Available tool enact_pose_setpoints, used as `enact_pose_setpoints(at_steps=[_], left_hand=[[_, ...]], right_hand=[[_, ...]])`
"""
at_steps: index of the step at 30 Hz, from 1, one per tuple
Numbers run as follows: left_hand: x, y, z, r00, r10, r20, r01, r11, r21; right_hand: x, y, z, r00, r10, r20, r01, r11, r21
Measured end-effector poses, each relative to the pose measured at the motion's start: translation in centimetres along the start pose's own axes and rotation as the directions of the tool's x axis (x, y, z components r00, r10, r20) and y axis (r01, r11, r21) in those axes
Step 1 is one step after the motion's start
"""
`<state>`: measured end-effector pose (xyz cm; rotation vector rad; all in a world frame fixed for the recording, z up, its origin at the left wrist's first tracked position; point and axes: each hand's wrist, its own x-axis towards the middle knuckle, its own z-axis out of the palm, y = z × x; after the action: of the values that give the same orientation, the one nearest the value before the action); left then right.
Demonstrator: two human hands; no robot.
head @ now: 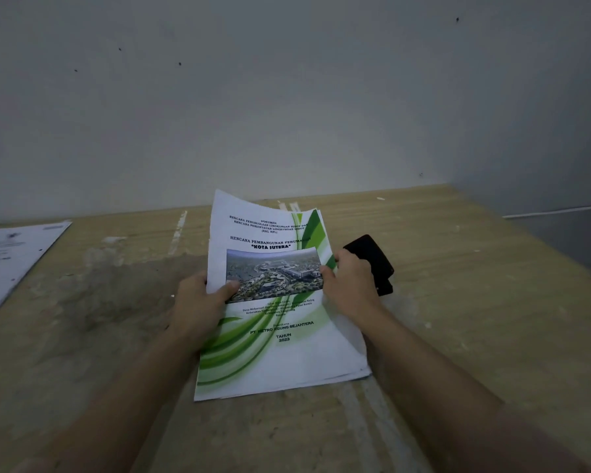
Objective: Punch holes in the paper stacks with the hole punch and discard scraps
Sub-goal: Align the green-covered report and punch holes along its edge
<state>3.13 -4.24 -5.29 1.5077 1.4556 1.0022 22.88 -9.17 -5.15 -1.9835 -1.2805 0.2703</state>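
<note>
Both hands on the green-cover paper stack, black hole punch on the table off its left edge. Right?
Not quite. In the head view the hole punch lies off the paper stack's right edge, partly behind the right hand. The rest holds: the left hand and right hand both grip the stack.

Dim, soft overall, wide-angle edge distortion

A scuffed, pale wooden tabletop (458, 302) with whitish streaks meets a plain grey-white wall (287, 97) dotted with small dark marks. A thin white cable (556, 211) runs along its right edge.
</note>
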Motion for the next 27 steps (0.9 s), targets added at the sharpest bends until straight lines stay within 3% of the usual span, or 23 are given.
enact_pose_setpoints(at_steps=[3,6,9,13,20,27], left_hand=[[0.0,-0.2,-0.1,1.000,0.025,-0.013,-0.025,1.000,0.000],[0.2,-0.2,0.0,1.000,0.020,0.015,-0.021,0.999,0.029],[0.4,-0.1,0.0,1.000,-0.007,0.026,0.006,0.999,0.042],[0.5,0.0,0.4,0.999,-0.043,0.029,0.043,0.999,-0.018],[0.6,0.4,1.8,0.994,-0.101,0.041,0.105,0.988,-0.113],[0.1,0.8,3.0,0.996,-0.065,0.053,0.068,0.995,-0.070]], right_hand=[[-0.1,-0.7,-1.1,0.992,-0.127,-0.025,0.114,0.948,-0.298],[0.5,-0.5,-2.3,0.965,-0.244,-0.100,0.183,0.892,-0.415],[1.9,0.7,-3.4,0.972,-0.092,-0.218,0.026,0.958,-0.286],[3.5,2.8,-4.4,0.990,0.143,-0.018,-0.144,0.988,-0.058],[4.0,3.7,-4.5,0.986,0.146,0.080,-0.148,0.989,0.010],[4.4,3.9,-4.3,0.983,0.160,0.090,-0.161,0.987,0.007]])
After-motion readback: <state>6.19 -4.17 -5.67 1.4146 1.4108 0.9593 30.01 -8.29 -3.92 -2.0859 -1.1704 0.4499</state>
